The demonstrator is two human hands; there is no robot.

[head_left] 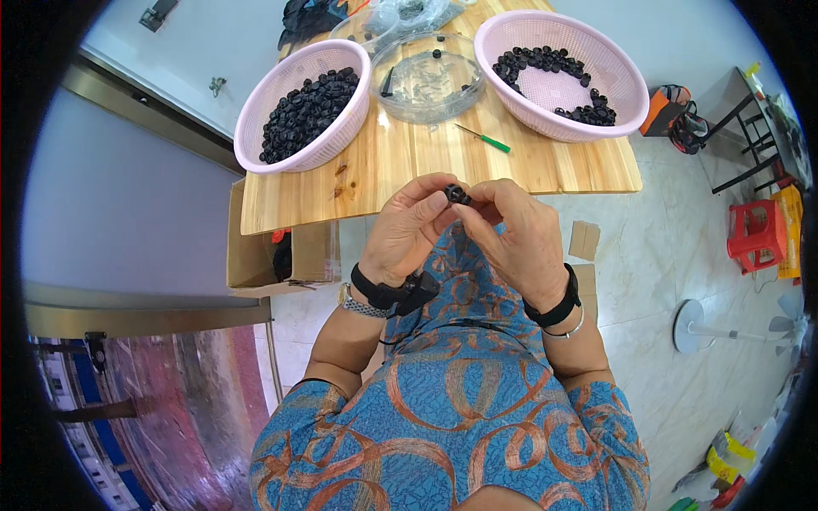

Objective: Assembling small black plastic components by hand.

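Small black piece (pixel 457 195) at the centre, up in the fingertips, in line with the table's near edge; whether over the wood or just short of it, cannot tell; left hand (pixel 406 223) pinches it between thumb and fingers, right hand (pixel 515 218) closes narrowly on its other side; likely one grip steadies while the other works, a two-sided hold that keeps the piece in sight.

Beyond, on the wooden table (pixel 579 166): green-handled screwdriver (pixel 494 144), shaft pointing left, probably left there for easy reach; clear round tray (pixel 426 109) behind it, a few dark bits inside; left pink basket (pixel 336 142) heaped with black pieces, right pink basket (pixel 629 94) holding fewer, pale base showing; flanking placement seems meant to keep both reachable.

Edges: right basket sits near the table's right side, left basket by the left; bare wood between hands and tray gives room forward, screwdriver the nearest obstacle.
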